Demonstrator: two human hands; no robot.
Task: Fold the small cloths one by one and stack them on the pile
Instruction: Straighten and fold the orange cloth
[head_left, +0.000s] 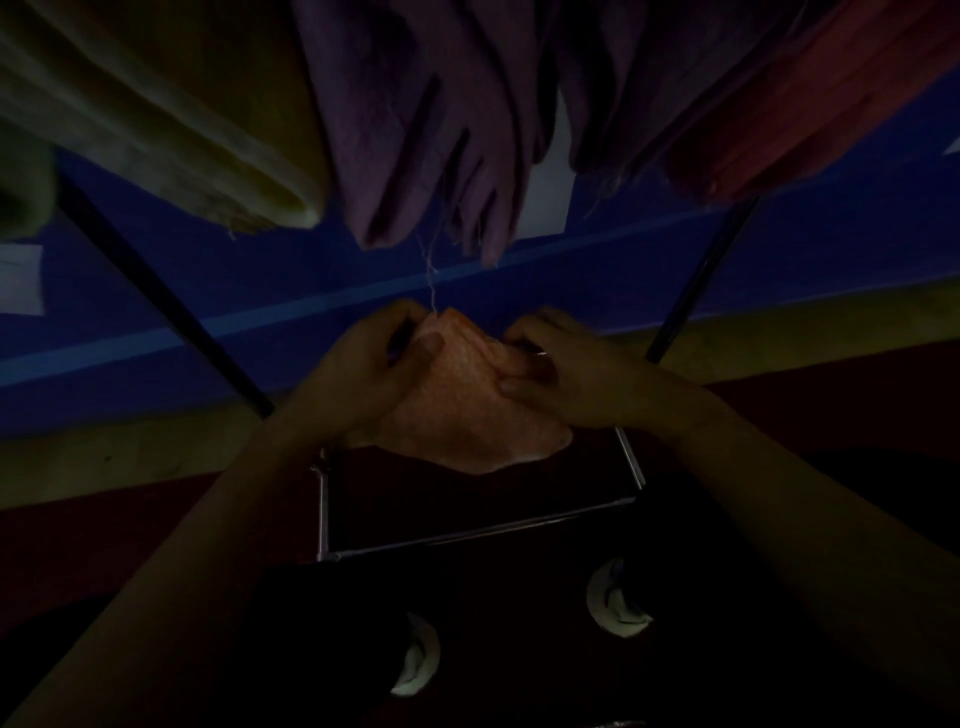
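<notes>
The fingers of the left hand (374, 364) curl round the upper left edge of a small orange cloth (467, 405), thumb laid over its front face, while the fingers of the right hand (566, 364) pinch its upper right edge, so both hands are closed on the same piece and neither is free. The cloth hangs in the air between them, bunched to a peak at the top where the two grips nearly meet, and it spreads downward and slightly to the right into a loose lower point. Its long axis runs from that peak down towards the person, so the free end lies below both hands and about equally near to each. The coming fold, as I judge it, turns on this: the hands must part along the top edge to open the cloth flat before the lower part can be brought up. Under the hanging cloth stands a dark metal frame (483, 535). Above, a purple cloth (415, 130), a pale yellow cloth (171, 119) and a red cloth (810, 104) hang in dim light; no folded pile is visible.
</notes>
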